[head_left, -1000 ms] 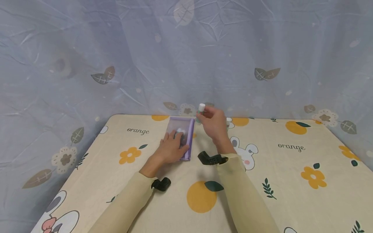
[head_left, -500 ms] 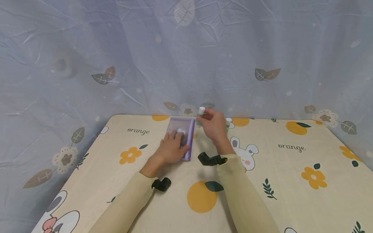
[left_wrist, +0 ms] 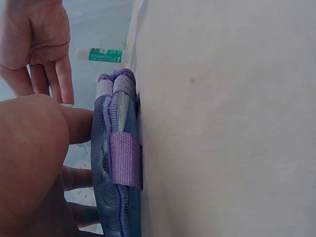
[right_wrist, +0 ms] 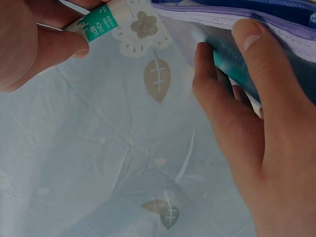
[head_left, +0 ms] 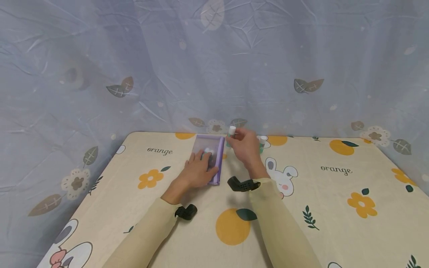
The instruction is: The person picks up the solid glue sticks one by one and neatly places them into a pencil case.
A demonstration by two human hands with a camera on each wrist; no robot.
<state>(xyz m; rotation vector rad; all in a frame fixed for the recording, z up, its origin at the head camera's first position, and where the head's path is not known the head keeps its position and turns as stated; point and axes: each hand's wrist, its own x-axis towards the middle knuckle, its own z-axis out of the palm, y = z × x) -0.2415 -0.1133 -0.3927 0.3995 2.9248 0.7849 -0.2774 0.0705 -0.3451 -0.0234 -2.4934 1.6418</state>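
A purple-edged mesh zipper pouch (head_left: 221, 160) lies on the table, and my left hand (head_left: 196, 173) rests on it with fingers spread over the mesh. Near those fingertips a white and green item (head_left: 207, 150) shows; whether it is inside the pouch I cannot tell. Just right of the pouch, my right hand (head_left: 247, 149) pinches a glue stick (head_left: 232, 131) between thumb and fingers, white cap up. Its green label (right_wrist: 101, 23) reads in the right wrist view. Whether its base touches the table is unclear. Another glue stick (left_wrist: 105, 55) stands beyond my right hand.
A cream tablecloth (head_left: 187, 238) printed with oranges, flowers and rabbits covers the table. Behind its far edge hangs a grey-blue patterned curtain (head_left: 268, 56). Black wrist cameras (head_left: 242, 184) sit at both cuffs.
My right hand has lowered slightly with the glue stick, which sits closer to the table. The standing glue stick behind it shows more. My left hand stays on the pouch.
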